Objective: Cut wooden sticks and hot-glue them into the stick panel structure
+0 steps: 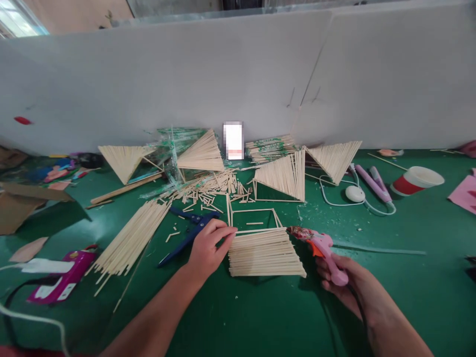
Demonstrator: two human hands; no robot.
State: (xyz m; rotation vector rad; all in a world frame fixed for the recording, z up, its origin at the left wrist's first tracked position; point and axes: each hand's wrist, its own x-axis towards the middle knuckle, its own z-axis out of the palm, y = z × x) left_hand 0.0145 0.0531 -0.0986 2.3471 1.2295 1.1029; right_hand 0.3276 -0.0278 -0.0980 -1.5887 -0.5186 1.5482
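Stick frame [265, 255], slatted on its near face, is pinched at its left side between the nearly closed thumb and index finger of the left hand [210, 245], most of it being spread to the right of those fingertips. A pink glue gun [326, 244], pointed leftward, is gripped in the curled fingers of the right hand [355, 285], and a short stick [255, 223] is seen just right of the left fingertips.

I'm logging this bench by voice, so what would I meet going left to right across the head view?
Magenta box, bundle of thin sticks, left hand, slatted stick frame, pink glue gun, paper cup, pink sheet.
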